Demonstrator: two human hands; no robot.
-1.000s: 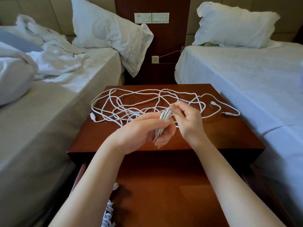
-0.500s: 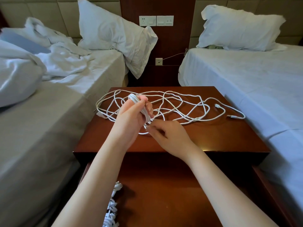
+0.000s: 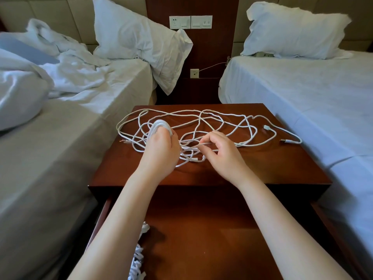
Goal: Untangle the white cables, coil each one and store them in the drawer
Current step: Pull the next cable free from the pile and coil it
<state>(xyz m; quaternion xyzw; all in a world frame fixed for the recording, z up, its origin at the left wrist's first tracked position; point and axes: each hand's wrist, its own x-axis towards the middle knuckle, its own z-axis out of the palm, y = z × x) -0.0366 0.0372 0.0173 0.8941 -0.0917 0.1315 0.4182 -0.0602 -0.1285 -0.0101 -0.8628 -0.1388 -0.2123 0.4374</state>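
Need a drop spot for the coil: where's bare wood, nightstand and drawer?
Free: front strip of the nightstand top, between tangled cables and front edge, widest front-right; drawer floor right of the stored cables by its left wall. Crowded: the top's middle and back: the tangle, left hand gripping the coil, right hand.

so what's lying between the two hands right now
Loose white cable loops on the nightstand; the right hand pinches one strand, left hand holds a coil. Head view.

Table (image 3: 272,164) polished reddish wood, glossy, some glare. drawer (image 3: 201,229) same wood, smooth. white cables (image 3: 160,123) smooth matt plastic jacket. bed sheets (image 3: 302,98) white cloth, matt. pillows (image 3: 131,33) soft creased cloth. wall switch plates (image 3: 190,22) glossy plastic.
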